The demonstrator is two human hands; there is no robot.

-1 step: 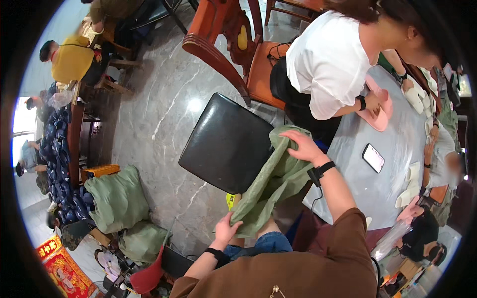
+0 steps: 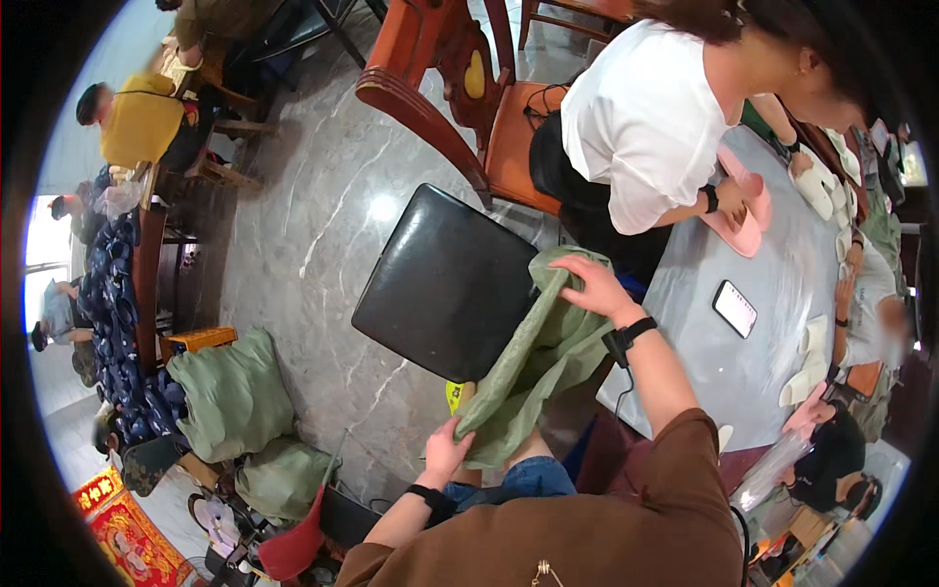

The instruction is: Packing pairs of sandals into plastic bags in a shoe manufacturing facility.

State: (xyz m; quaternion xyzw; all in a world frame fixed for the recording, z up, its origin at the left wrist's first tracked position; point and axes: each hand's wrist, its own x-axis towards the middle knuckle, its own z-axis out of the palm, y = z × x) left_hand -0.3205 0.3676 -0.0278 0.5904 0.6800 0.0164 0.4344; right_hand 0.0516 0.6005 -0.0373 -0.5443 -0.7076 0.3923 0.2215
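Note:
A limp green woven sack (image 2: 523, 386) hangs in front of me over my lap, its mouth spread between my two hands. My left hand (image 2: 448, 453) pinches the near lower edge of the cloth. Farther off to the right, my right hand (image 2: 595, 289) grips the upper edge, fingers curled over the fabric. The sack overlaps the near right side of a black padded seat (image 2: 440, 284). Nothing shows inside the sack from here.
At the right is a grey-topped table (image 2: 675, 338) with a phone (image 2: 734, 309) and pink slippers (image 2: 740, 215) under a co-worker's hand. Stuffed green sacks (image 2: 235, 396) and a red dustpan (image 2: 291, 548) stand at left. A wooden chair (image 2: 523, 147) is ahead.

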